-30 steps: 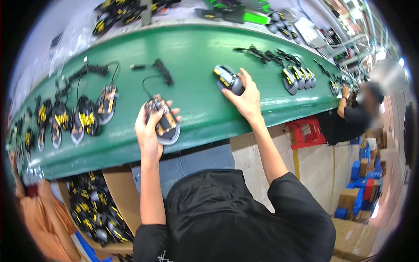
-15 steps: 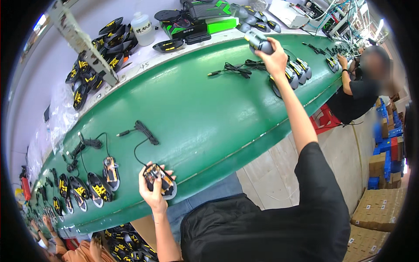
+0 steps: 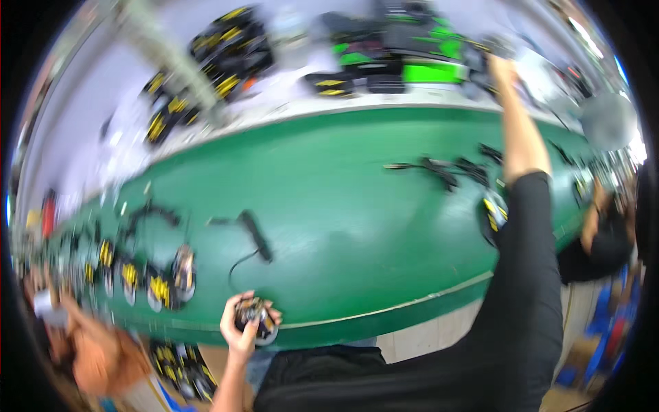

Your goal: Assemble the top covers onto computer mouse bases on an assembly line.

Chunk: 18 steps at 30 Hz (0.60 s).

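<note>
My left hand is closed around an opened computer mouse base, near the front edge of the green table. Its bare circuit board faces up, and a black cable runs from it, bundled on the table. My right arm stretches to the shelf at the far right. There my right hand is at the heap of grey mouse shells. Motion blur smears its fingers, so whether it holds a shell is unclear.
Several opened mice with cables stand in a row at the left. More mice lie to the right, partly behind my arm. Black and yellow shells and a bright green box sit along the shelf. Co-workers are at both ends.
My right hand has moved away and to the right, from above the table to the shelf, carrying a grey mouse shell at first. My left hand keeps the mouse base. The view has shifted.
</note>
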Each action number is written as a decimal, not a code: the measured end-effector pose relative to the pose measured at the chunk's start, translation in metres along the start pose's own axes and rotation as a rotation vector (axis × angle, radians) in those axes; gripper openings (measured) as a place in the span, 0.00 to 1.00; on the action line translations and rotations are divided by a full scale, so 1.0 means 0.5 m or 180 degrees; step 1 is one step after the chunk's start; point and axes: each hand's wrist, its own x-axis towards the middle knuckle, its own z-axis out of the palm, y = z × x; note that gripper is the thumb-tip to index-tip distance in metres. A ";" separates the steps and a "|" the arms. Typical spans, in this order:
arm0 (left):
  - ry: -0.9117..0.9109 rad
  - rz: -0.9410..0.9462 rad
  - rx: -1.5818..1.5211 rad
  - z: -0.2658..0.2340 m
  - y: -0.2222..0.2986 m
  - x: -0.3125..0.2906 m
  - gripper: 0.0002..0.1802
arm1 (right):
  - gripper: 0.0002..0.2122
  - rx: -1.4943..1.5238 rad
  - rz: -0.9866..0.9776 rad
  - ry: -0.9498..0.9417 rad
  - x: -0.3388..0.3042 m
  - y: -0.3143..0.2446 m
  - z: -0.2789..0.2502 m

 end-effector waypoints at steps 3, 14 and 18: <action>-0.0244 -0.0099 0.0124 0.009 0.011 0.017 0.24 | 0.37 -0.0358 0.0035 -0.0071 0.122 0.086 0.032; -0.0318 -0.0084 0.0515 -0.006 0.051 0.022 0.25 | 0.28 -0.0204 -0.1237 -0.0295 0.229 0.178 0.192; -0.0126 0.0185 0.1243 -0.004 0.030 0.034 0.27 | 0.27 -0.0952 -0.1265 -0.0777 0.239 0.227 0.096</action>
